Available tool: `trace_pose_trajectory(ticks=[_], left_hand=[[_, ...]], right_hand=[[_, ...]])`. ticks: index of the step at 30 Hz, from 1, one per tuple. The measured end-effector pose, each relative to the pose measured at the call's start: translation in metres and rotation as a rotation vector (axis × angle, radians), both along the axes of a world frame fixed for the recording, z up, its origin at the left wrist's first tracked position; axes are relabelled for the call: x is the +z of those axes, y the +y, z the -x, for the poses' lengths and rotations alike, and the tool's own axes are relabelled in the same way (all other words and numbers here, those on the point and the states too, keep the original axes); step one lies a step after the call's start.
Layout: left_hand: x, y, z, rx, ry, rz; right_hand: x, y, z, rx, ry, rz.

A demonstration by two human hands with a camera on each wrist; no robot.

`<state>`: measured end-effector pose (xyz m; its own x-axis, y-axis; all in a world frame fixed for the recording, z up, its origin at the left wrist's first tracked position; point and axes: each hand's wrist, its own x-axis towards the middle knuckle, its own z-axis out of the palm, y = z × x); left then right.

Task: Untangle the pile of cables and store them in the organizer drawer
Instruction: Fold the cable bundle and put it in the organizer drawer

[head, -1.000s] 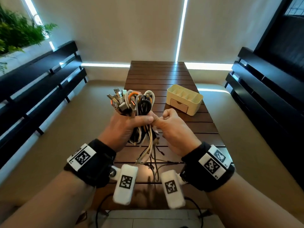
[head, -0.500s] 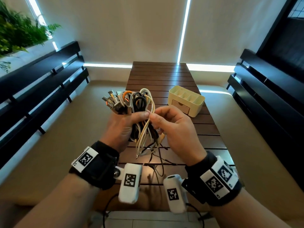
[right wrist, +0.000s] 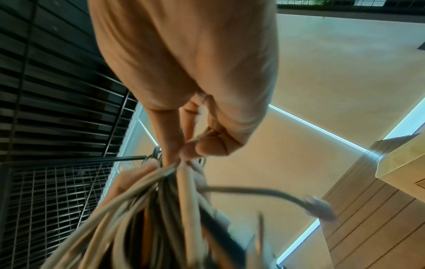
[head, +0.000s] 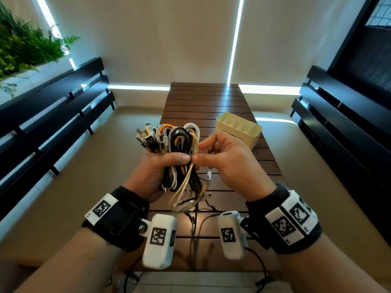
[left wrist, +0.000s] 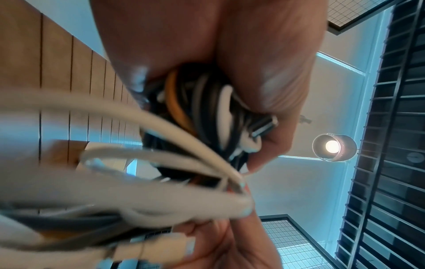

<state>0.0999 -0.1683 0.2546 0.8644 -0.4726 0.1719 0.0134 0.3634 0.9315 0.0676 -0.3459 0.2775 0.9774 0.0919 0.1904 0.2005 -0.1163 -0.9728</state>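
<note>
Wood: one dark slatted table (head: 203, 102), its long axis running away from the person.
Organizer: one cream box (head: 251, 134) on the table's right side, far of the hands; four or so open compartments on top, too small to count surely; its drawer front is hidden behind the right hand.
Cables: one bundle (head: 179, 149) of many cables, black, white, grey, cream and orange; too tangled to count. It is held up above the table, between the person and the organizer.
Bundle axis: roughly upright; folded loops and a cluster of metal plugs (head: 148, 137) point up and away, loose ends hang down toward the table.
Loose ends: several cream and white strands trail below the left hand; whether they touch the table I cannot tell.
Left hand (head: 156, 172): one, fist wrapped round the bundle's middle, thumb across the front.
Right hand (head: 228, 163): one, thumb and forefinger pinching a cream strand (head: 195, 148) at the bundle's right edge, just beside the left thumb; the other fingers are curled.
Wrists: two black bands with white tags.
Benches: two dark ones, one each side of the table.
</note>
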Motion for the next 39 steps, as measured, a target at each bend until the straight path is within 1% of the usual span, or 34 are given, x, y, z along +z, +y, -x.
trace_pose_trajectory(ticks=[3,5,8,10,12,13,15,17,18,19,22,23,25,28,31,33,35,36,39], left_hand=[[0.001,0.003,0.004,-0.047,0.005,-0.03],[0.001,0.002,0.005,-0.066,-0.003,-0.039],[-0.003,-0.003,0.007,-0.058,0.001,-0.046],[-0.005,-0.006,0.008,-0.004,0.039,-0.035],[-0.005,-0.007,0.007,0.052,0.094,-0.007],[-0.003,-0.006,0.006,0.075,0.119,0.004],[0.001,-0.005,0.003,0.112,0.135,0.018],[0.005,-0.004,0.002,0.128,0.139,0.031],[0.006,-0.003,0.002,0.141,0.141,0.04],[0.007,-0.002,0.002,0.159,0.145,0.051],[0.004,0.0,0.0,0.202,0.15,0.082],[0.005,-0.001,0.0,0.2,0.143,0.092],[0.006,-0.001,0.001,0.186,0.139,0.106],[0.009,0.0,0.002,0.161,0.127,0.116],[0.008,0.001,0.002,0.2,0.121,0.082],[0.006,0.002,0.002,0.228,0.124,0.061],[0.005,0.005,0.003,0.262,0.126,0.067],[0.004,0.006,0.003,0.279,0.127,0.073],[0.003,0.006,0.006,0.276,0.122,0.088]], right_hand=[[0.01,-0.01,-0.005,0.017,0.097,0.241],[0.014,-0.013,-0.009,-0.025,0.135,0.375],[0.016,-0.014,-0.014,-0.093,0.138,0.511],[0.013,-0.014,-0.016,-0.093,0.153,0.552],[0.006,-0.012,-0.016,-0.104,0.163,0.533],[0.002,-0.01,-0.015,-0.11,0.16,0.491],[-0.006,-0.006,-0.011,-0.108,0.136,0.35],[-0.011,-0.005,-0.005,-0.085,0.118,0.157],[-0.012,-0.006,0.0,-0.062,0.115,0.103],[-0.014,-0.005,0.005,-0.029,0.107,0.129],[-0.028,0.005,0.018,0.039,0.032,0.494],[-0.035,0.008,0.018,0.03,-0.002,0.536],[-0.05,0.009,0.014,0.024,-0.01,0.537],[-0.062,0.005,0.007,0.071,0.104,0.583],[-0.063,-0.001,0.003,0.114,0.16,0.661],[-0.06,-0.011,0.002,0.167,0.221,0.667],[-0.052,-0.023,0.004,0.155,0.239,0.621],[-0.047,-0.027,0.007,0.11,0.207,0.562],[-0.031,-0.025,0.018,-0.03,0.034,0.295]])
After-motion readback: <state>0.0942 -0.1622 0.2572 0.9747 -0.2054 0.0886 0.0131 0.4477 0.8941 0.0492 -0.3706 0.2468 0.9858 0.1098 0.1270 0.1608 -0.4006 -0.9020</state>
